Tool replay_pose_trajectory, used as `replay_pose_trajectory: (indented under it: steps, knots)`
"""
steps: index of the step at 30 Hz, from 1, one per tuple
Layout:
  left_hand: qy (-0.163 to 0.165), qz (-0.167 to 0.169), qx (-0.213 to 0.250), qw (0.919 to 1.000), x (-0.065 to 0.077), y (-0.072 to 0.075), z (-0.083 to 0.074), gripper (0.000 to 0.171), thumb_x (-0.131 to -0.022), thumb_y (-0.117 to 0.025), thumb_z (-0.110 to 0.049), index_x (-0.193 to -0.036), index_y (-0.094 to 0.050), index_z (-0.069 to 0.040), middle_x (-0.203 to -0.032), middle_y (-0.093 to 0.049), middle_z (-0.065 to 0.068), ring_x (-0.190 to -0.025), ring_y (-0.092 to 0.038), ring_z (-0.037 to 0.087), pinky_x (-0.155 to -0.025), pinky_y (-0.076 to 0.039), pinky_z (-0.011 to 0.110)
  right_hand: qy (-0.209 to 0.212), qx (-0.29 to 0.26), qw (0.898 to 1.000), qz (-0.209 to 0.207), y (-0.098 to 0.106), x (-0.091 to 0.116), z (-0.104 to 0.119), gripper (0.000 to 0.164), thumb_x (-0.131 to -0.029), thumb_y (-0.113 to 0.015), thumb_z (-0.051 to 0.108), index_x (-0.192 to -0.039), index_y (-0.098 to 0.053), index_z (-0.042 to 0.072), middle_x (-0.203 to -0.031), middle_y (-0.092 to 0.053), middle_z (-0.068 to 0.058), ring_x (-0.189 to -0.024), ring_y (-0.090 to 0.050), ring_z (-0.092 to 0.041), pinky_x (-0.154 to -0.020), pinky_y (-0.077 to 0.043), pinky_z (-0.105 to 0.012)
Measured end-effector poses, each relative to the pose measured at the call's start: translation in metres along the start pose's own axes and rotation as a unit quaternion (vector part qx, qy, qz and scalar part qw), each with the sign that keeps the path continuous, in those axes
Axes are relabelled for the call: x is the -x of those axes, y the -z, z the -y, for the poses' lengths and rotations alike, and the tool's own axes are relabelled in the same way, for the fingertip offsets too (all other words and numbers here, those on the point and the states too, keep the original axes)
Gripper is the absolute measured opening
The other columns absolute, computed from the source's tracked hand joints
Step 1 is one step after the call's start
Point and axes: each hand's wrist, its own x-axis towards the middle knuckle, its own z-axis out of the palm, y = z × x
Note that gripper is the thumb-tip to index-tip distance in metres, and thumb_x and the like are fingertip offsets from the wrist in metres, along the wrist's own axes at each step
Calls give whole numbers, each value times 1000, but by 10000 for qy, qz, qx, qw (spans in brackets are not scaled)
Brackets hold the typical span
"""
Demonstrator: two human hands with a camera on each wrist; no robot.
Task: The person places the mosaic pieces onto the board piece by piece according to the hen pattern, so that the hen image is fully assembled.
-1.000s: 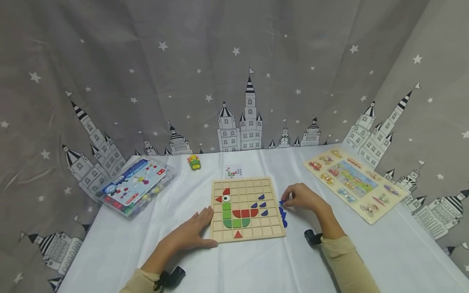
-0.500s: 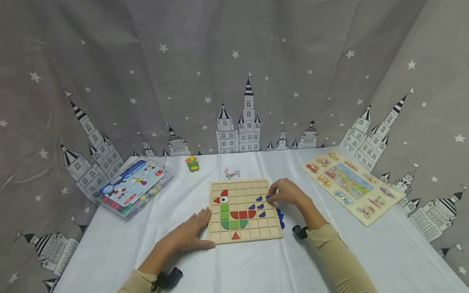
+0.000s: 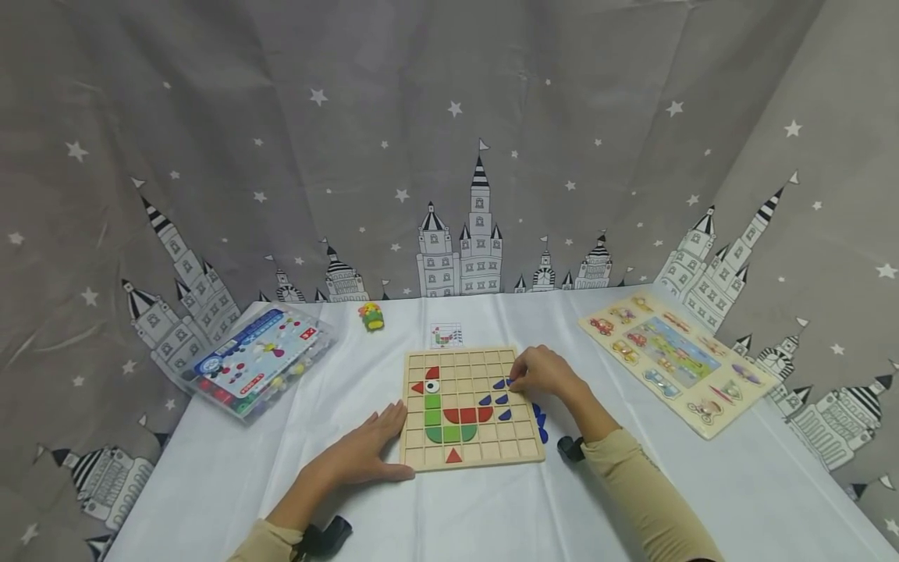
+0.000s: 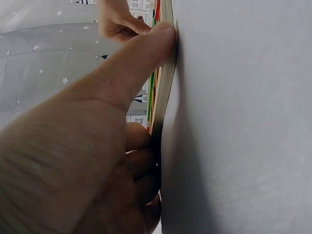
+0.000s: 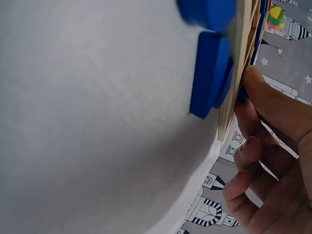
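Observation:
My left hand point(image 3: 365, 449) lies with extended fingers against the left edge of a wooden grid board point(image 3: 502, 450), its thumb at the near left corner. On the board, red, green and blue pieces and a round eye piece point(image 3: 431, 386) form a bird. At the upper right of the grid, my right hand point(image 3: 544, 371) pinches a blue piece point(image 5: 242, 94) between thumb and index finger, low over the cells; the fingers partly hide it. Several blue half-round pieces point(image 3: 500, 384) sit in cells beside it. A red triangle point(image 3: 453, 456) lies in the bottom row.
Loose blue pieces point(image 3: 540, 425) lie along the board's right edge. A picture card point(image 3: 446, 336) lies behind the board, a small toy figure point(image 3: 371, 316) behind it to the left. A clear plastic case point(image 3: 260, 359) stands left, a vehicle puzzle board point(image 3: 677, 363) right.
My right hand has moved left from the loose blue pieces onto the board's upper right cells, carrying a blue piece. My left hand has stayed at the board's left edge.

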Motion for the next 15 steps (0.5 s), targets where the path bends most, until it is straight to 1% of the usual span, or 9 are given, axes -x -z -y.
replay_pose_trajectory:
  steps: [6, 11, 15]
  knots:
    - [28, 22, 28, 10000, 1, 0, -1, 113, -71, -75, -65, -154, -25, -7, -163, -23, 9, -152, -19, 26, -125, -18, 45, 62, -133, 9999, 6, 0, 0, 1, 10, -76, -82, 18, -83, -77, 14, -78, -69, 4, -76, -55, -13, -75, -49, -30]
    - [11, 6, 43, 10000, 1, 0, -1, 112, -71, -75, -64, -154, -26, -7, -162, -23, 10, -152, -19, 26, -126, -17, 44, 165, -215, 9996, -1, 1, 1, 0, 11, -76, -82, 17, -84, -78, 12, -78, -71, 3, -74, -57, -11, -74, -51, -28]
    - [-11, 3, 23, 10000, 1, 1, -2, 112, -72, -75, -63, -154, -26, -6, -162, -23, 10, -152, -19, 26, -126, -17, 44, 203, -261, 9995, 4, 2, 2, -1, 12, -76, -82, 16, -85, -78, 11, -78, -72, 3, -74, -57, -12, -74, -51, -28]
